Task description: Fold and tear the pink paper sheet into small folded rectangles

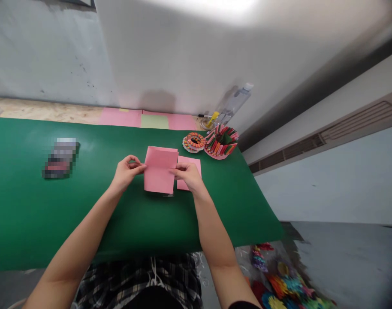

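Observation:
Between my hands is a folded sheet of pink paper (pixel 160 171), with a crease running across it. My left hand (pixel 127 171) pinches its left edge between thumb and fingers. On the opposite edge, my right hand (pixel 188 172) grips the paper the same way. Another piece of pink paper (pixel 189 161) lies flat on the green table just right of the held sheet, partly covered by my right hand. A small pale object (pixel 168 195) peeks out under the held sheet's lower edge; I cannot make out what it is.
Behind my hands on the green tabletop (pixel 119 231) stand a ring of folded paper pieces (pixel 194 142) and a round basket of folded papers (pixel 221 143). A clear bottle (pixel 236 103) leans by the wall. A blurred phone-like object (pixel 61 158) lies left. Colourful paper pieces (pixel 286 283) are below right.

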Demonstrator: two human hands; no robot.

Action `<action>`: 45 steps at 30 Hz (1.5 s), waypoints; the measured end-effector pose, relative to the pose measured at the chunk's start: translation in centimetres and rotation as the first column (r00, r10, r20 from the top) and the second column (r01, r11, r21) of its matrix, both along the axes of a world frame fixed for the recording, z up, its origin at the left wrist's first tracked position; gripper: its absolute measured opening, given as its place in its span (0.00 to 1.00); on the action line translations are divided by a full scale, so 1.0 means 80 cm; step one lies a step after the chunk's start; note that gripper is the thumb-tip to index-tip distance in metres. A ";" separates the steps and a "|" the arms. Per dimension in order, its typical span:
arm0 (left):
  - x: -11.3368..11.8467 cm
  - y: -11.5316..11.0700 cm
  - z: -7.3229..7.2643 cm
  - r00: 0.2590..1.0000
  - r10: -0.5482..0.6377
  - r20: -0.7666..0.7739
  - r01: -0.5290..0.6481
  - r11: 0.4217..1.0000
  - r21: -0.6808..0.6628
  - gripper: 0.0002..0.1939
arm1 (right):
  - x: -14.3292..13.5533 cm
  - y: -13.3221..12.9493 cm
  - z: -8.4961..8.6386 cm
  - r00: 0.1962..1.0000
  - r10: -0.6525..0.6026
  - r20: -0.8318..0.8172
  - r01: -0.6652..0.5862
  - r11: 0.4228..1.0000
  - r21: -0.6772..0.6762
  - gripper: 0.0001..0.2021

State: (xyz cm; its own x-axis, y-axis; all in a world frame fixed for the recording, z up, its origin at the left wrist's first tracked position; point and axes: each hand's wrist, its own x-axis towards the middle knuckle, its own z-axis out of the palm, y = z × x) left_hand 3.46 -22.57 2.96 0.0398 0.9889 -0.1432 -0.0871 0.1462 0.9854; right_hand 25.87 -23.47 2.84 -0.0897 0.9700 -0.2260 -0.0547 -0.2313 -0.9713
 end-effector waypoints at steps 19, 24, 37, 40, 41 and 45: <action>-0.003 -0.005 0.007 0.970 -0.185 -0.161 0.223 0.938 0.267 0.26 | 0.009 0.000 -0.001 1.000 -0.020 0.019 0.020 1.000 0.012 0.16; -0.009 -0.007 0.014 0.938 -0.304 -0.165 0.340 0.897 0.281 0.35 | 0.012 -0.001 0.005 1.000 0.026 0.017 -0.026 1.000 -0.008 0.15; -0.006 -0.001 0.003 0.951 -0.249 -0.185 0.279 0.946 0.164 0.08 | 0.014 0.000 0.003 1.000 0.016 -0.024 -0.016 1.000 -0.013 0.15; -0.004 -0.003 0.002 0.955 -0.248 -0.161 0.274 0.946 0.173 0.10 | 0.014 0.000 0.003 0.999 0.008 -0.032 -0.008 1.000 -0.012 0.14; -0.004 -0.004 0.003 0.957 -0.244 -0.155 0.269 0.948 0.171 0.12 | 0.014 0.000 0.003 0.999 0.007 -0.037 -0.007 1.000 -0.014 0.14; -0.004 -0.007 0.005 0.954 -0.260 -0.149 0.279 0.953 0.121 0.17 | 0.016 0.001 0.000 0.998 0.015 -0.063 -0.017 1.000 -0.025 0.14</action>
State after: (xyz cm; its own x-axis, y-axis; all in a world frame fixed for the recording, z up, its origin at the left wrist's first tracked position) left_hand 3.16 -23.15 3.38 0.2981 0.9542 -0.0265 0.0662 0.0070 0.9978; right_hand 27.18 -23.37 2.86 -0.1201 0.9622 -0.2444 -0.1114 -0.2577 -0.9598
